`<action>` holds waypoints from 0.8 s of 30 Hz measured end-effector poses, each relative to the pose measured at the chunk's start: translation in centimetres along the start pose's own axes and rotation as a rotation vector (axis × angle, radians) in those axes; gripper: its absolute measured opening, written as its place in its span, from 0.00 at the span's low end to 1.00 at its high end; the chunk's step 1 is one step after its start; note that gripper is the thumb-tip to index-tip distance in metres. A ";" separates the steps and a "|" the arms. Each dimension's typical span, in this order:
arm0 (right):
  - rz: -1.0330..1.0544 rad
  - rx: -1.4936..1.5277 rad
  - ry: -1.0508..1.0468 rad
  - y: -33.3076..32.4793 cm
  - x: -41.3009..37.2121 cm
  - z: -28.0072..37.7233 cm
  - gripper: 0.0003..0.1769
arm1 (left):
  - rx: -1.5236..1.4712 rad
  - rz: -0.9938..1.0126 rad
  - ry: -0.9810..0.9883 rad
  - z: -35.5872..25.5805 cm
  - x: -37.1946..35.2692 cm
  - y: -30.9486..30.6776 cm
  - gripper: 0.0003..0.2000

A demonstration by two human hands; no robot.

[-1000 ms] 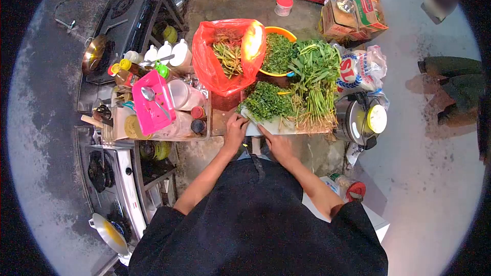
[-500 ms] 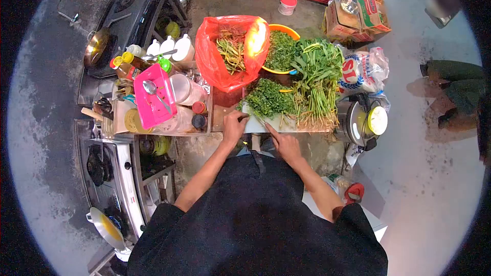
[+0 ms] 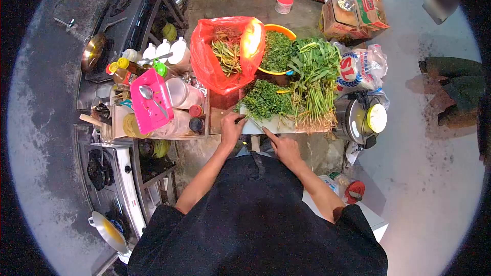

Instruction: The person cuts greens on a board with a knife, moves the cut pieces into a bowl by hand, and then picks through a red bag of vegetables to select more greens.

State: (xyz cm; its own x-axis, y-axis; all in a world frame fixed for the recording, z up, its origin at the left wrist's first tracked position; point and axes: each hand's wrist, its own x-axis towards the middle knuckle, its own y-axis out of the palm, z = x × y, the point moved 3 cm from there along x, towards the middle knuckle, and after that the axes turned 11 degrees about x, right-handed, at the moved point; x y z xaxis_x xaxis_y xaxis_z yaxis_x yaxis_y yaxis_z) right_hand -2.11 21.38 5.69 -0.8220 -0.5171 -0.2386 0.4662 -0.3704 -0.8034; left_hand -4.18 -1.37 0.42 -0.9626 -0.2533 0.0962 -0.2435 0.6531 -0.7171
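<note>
My right hand (image 3: 286, 149) is wrapped round the handle of a knife (image 3: 254, 123), whose blade points up and left over a white cutting board (image 3: 250, 130). Close to the blade's tip, my left hand (image 3: 232, 127) has its fingers pinched together at the board's left edge; what they hold is too small to make out. A heap of cut green leaves (image 3: 266, 98) covers the back of the board. To its right lies a large bundle of leafy greens (image 3: 316, 79), with pale roots toward me.
Behind the board stand a red plastic bag (image 3: 204, 74) of stems and an orange basin (image 3: 288, 31) of greens. At left are a pink tray (image 3: 144, 105) with spoons, jars and bottles. A rice cooker (image 3: 353, 122) is at right. Another person's legs (image 3: 452, 84) show far right.
The view has shifted slightly, so the table's things sit a little further left. Both hands stay at the board, and the knife has moved only slightly.
</note>
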 end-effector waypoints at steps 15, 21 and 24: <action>-0.089 0.041 0.008 2.4 1.8 -0.3 0.38 | 0.022 0.034 0.004 0.2 0.2 0.0 0.09; -0.055 0.095 0.009 3.8 3.1 -0.7 0.39 | 0.059 0.018 -0.002 0.0 -0.2 -0.1 0.10; -0.048 0.029 -0.011 3.0 2.1 -1.2 0.40 | -0.054 -0.004 -0.041 0.1 -0.3 0.0 0.10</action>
State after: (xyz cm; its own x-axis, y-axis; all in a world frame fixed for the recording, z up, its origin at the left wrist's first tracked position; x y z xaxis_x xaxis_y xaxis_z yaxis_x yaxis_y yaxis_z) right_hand -2.82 20.07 2.12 -0.8402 -0.5065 -0.1939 0.4354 -0.4169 -0.7979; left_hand -3.89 -1.42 0.34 -0.9561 -0.2844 0.0703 -0.2549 0.6893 -0.6781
